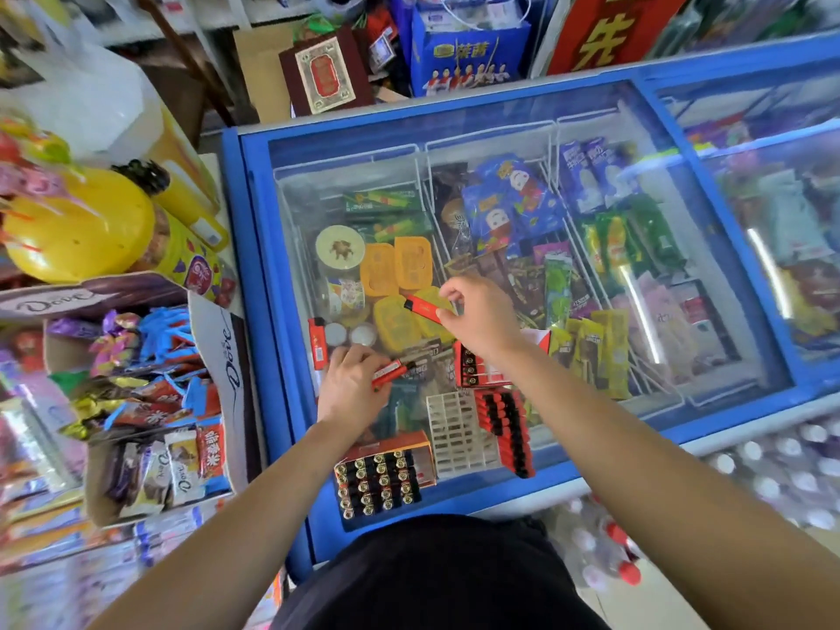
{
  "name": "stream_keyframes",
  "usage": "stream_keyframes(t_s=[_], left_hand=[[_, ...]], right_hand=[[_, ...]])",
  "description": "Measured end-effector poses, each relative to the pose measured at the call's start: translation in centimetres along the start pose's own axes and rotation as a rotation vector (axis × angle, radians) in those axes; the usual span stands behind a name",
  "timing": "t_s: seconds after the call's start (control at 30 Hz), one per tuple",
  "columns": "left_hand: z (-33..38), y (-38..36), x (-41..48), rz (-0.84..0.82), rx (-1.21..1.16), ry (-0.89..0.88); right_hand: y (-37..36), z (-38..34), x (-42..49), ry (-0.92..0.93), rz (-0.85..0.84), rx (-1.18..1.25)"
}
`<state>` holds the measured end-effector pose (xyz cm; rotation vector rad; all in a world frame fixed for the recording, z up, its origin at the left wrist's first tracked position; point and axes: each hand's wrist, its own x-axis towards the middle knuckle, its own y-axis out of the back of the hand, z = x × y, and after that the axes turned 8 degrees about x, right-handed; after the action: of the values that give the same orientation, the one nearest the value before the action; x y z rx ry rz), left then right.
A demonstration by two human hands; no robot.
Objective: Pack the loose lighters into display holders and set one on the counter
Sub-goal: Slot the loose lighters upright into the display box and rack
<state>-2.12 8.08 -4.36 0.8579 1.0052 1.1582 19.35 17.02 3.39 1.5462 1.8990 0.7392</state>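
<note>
While both hands work over the freezer lid (pixel 249 247), the right hand (pixel 482 316) pinches a red lighter (pixel 425 308) between thumb and fingertips, held clear of the glass. The left hand (pixel 351 385) grips a second red lighter (pixel 392 372), fingers curled round its body. A third lighter (pixel 317 343) lies loose on the glass just beside it. Nearer the person stand an empty white holder (pixel 454 431), a filled holder (pixel 382 482) and a row of red lighters (pixel 507 431). A red box (pixel 479 370) under the right wrist appears partly filled.
</note>
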Motion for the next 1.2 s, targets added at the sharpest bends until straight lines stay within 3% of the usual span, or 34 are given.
stream_keyframes(t_s=[0.17, 0.43, 0.6, 0.77, 0.97, 1.2], left_hand=[[-1.0, 0.0, -1.2, 0.079, -0.01, -0.047], [-2.1, 1.3, -2.0, -0.038, -0.285, 0.098], [-1.6, 3.6, -1.9, -0.128, -0.633, 0.267], [-1.0, 5.1, -1.7, -0.086, -0.95, 0.446], [-0.1, 6.7, -3.2, -0.062, -1.037, 0.445], [2.4, 7.3, -5.8, -0.065, -1.133, 0.509]], right_hand=[[-3.0, 1.0, 4.9, -0.088, -0.321, -0.305], [-5.6, 1.8, 6.6, -0.142, -0.408, -0.267], [-2.7, -0.9, 3.8, -0.131, -0.22, 0.098], [0.7, -2.9, -2.2, -0.191, -0.045, 0.457], [4.0, 0.6, -7.9, -0.281, 0.155, 0.484], [5.0, 4.1, -9.7, -0.282, 0.216, 0.449]])
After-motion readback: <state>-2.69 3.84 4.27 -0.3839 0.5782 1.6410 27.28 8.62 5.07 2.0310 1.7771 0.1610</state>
